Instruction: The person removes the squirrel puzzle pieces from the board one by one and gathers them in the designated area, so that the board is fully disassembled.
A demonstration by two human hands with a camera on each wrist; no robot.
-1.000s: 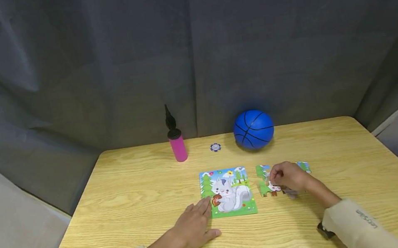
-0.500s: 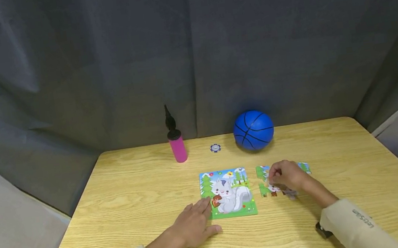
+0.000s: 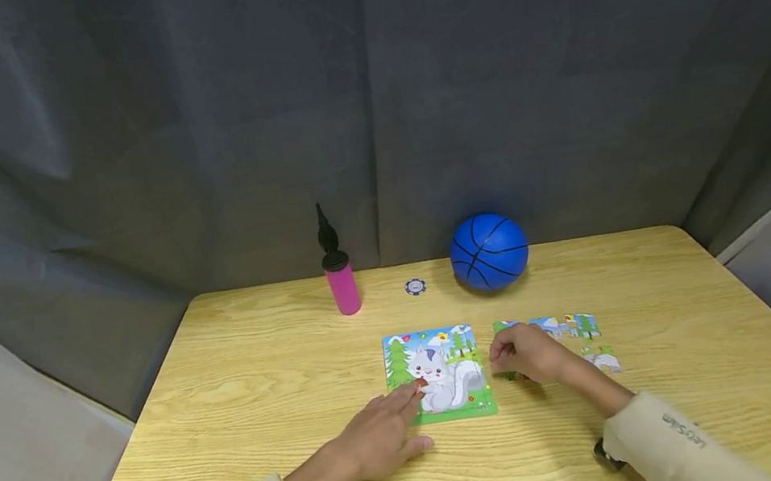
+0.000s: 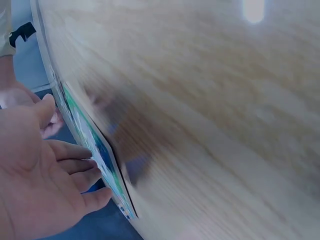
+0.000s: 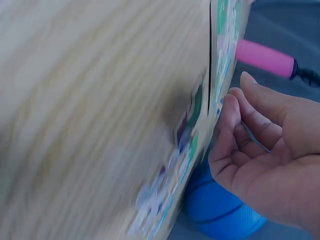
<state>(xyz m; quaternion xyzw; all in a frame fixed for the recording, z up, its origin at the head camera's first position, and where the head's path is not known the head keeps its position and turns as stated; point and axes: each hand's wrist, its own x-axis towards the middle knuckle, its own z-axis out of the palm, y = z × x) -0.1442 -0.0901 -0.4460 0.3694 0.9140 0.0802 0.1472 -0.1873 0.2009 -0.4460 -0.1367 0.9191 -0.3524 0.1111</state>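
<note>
A square squirrel picture puzzle [image 3: 479,405] lies flat on the table. My left hand [image 3: 378,436] reaches over its left side with fingers outstretched, the fingertips overlapping the squirrel's brown nut. To the right of the picture, my right hand [image 3: 535,352] hovers low over loose jigsaw pieces [image 3: 601,360], partly covering those nearest the picture. In the right wrist view the right fingers [image 5: 229,112] are loosely curled, the thumb stands apart from them, and nothing shows between them. A green and dark jigsaw piece [image 5: 196,102] lies beside the picture there.
At the back stand a pink hand pump [image 3: 344,290] with a black nozzle and a blue basketball [image 3: 488,251]. Between them lies a blue and white poker chip [image 3: 415,287]. Grey cloth [image 3: 268,126] hangs behind the wooden table [image 3: 261,354].
My right hand has moved left toward the picture, uncovering pieces at the right. My left fingers have slid slightly further right over the picture.
</note>
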